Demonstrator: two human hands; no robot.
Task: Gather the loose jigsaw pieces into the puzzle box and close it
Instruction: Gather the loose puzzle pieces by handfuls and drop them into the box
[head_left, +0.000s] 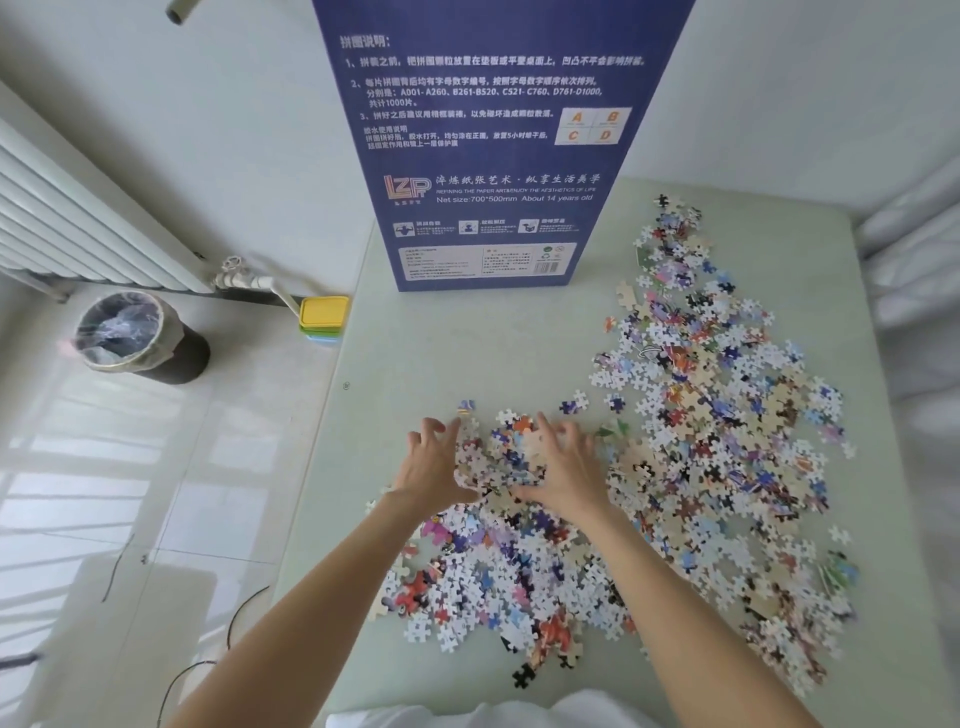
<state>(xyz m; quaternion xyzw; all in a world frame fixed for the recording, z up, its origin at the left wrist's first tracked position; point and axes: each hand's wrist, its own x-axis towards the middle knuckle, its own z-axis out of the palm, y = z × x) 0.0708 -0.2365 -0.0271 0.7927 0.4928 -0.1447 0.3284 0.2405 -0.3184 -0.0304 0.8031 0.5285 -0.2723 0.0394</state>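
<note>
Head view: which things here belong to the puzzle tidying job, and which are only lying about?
For the job: jigsaw pieces, puzzle box, left hand, right hand.

Lying about: waste bin, stacked coloured containers, radiator, cables on the floor.

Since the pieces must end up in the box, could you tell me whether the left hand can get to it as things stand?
Probably yes: bare table lies between the left hand and the upright box, with nothing in between.
</note>
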